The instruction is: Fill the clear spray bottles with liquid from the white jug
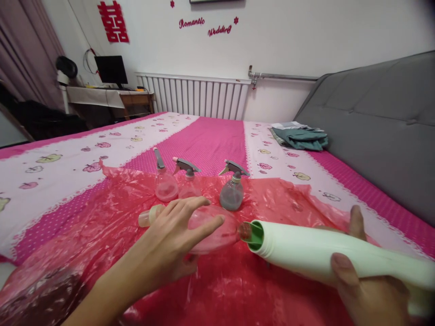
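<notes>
My left hand (pixel 176 231) is at a clear, rounded plastic bottle (pixel 212 231) tipped on its side, with fingers across its top and a fingertip below it. The base of that bottle is hidden behind the hand. Its threaded neck (pixel 245 232) meets the green inner spout (pixel 257 235) of a large pale green bottle (pixel 302 249). That big bottle is held nearly level by my right hand (pixel 367 280), thumb and fingers wrapped round it. Beyond my left hand, a pale cap-like piece (pixel 149 216) lies on a red plastic sheet (pixel 272 294).
Three spray bottles with grey triggers stand behind: one at left (pixel 166 185), one in the middle (pixel 189 183), one at right (pixel 231 194). Folded clothes (pixel 299 136) lie on the pink bedspread (pixel 217 140). A grey headboard (pixel 377 131) rises at the right.
</notes>
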Motion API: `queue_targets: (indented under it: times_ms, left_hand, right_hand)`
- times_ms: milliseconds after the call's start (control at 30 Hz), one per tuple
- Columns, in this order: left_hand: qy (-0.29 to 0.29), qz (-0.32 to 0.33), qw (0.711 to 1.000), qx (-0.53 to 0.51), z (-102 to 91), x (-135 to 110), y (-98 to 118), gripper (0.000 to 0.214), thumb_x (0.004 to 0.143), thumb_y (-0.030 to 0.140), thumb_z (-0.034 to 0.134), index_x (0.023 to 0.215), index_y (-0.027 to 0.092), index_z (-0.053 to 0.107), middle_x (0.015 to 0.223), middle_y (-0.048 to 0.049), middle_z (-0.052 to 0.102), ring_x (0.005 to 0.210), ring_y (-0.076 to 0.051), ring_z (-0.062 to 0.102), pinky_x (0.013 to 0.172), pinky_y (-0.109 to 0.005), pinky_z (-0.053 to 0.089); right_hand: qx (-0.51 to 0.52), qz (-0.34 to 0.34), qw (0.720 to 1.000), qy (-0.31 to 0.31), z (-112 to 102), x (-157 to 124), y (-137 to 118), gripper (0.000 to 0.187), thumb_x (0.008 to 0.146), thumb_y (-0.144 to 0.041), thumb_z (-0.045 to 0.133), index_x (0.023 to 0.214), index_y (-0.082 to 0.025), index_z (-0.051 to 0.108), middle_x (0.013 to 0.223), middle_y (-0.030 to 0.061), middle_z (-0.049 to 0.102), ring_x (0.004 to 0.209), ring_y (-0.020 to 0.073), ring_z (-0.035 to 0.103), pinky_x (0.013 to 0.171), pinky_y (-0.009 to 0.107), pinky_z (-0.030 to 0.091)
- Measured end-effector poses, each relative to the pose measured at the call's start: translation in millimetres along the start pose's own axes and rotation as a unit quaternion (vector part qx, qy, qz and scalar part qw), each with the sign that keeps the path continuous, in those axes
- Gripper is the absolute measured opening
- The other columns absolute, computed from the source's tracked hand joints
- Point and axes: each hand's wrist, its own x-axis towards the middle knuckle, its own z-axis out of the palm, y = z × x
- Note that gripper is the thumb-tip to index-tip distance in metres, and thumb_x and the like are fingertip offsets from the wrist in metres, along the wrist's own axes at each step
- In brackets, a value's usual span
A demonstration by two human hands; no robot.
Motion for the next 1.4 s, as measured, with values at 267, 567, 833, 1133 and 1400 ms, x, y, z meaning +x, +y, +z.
queue_targets:
  times_ms: [267, 567, 833, 1133, 1400]
  left_hand:
    - [-0.011, 0.008, 1.000, -0.002, -5.8, 9.5, -1.5, 0.085, 0.067, -0.001, 0.062, 0.145, 0.030, 0.052, 0.148, -0.0158, 0.046, 0.128, -0.041, 0.056, 0.092, -0.060, 0.061]
    - [-0.034, 0.035, 0.998, 0.034, -26.2, 30.0, 6.1, 0.085, 0.063, -0.004, 0.060, 0.142, 0.027, 0.053, 0.132, -0.0133, 0.050, 0.115, -0.034, 0.058, 0.085, -0.049, 0.063]
    - [-0.054, 0.061, 0.995, 0.051, -36.3, 42.9, 9.6, 0.079, 0.063, -0.004, 0.057, 0.136, 0.024, 0.056, 0.131, -0.0132, 0.051, 0.120, -0.036, 0.054, 0.091, -0.054, 0.060]
    - [-0.085, 0.080, 0.991, 0.066, -39.8, 56.2, 11.9, 0.080, 0.063, -0.003, 0.061, 0.138, 0.025, 0.058, 0.138, -0.0128, 0.053, 0.126, -0.038, 0.052, 0.099, -0.055, 0.055]
    - [-0.102, 0.101, 0.987, 0.068, -41.9, 67.8, 13.9, 0.086, 0.058, 0.001, 0.068, 0.139, 0.027, 0.057, 0.136, -0.0097, 0.058, 0.120, -0.037, 0.055, 0.099, -0.056, 0.053]
  right_hand:
    - [0.037, 0.045, 0.998, -0.004, -0.3, 3.2, 3.6, 0.099, 0.098, -0.083, 0.025, 0.175, -0.021, 0.019, 0.153, 0.0208, 0.061, 0.140, 0.0611, 0.052, 0.107, 0.076, 0.045]
    - [0.021, 0.034, 0.999, 0.010, 0.1, 2.0, 1.7, 0.093, 0.101, -0.079, 0.026, 0.175, -0.022, 0.019, 0.145, 0.0189, 0.067, 0.133, 0.0582, 0.059, 0.101, 0.072, 0.051]
    - [0.040, 0.037, 0.999, -0.001, 2.3, 4.5, 6.4, 0.096, 0.099, -0.081, 0.026, 0.175, -0.023, 0.016, 0.143, 0.0168, 0.070, 0.129, 0.0581, 0.062, 0.099, 0.072, 0.051]
    - [0.038, 0.044, 0.998, -0.004, -0.4, 4.6, 1.8, 0.095, 0.100, -0.080, 0.026, 0.175, -0.023, 0.018, 0.140, 0.0162, 0.071, 0.130, 0.0582, 0.061, 0.098, 0.072, 0.051]
    - [0.037, 0.035, 0.999, 0.006, 0.6, 4.7, 2.3, 0.093, 0.101, -0.078, 0.026, 0.175, -0.022, 0.020, 0.141, 0.0170, 0.070, 0.132, 0.0589, 0.059, 0.100, 0.072, 0.050]
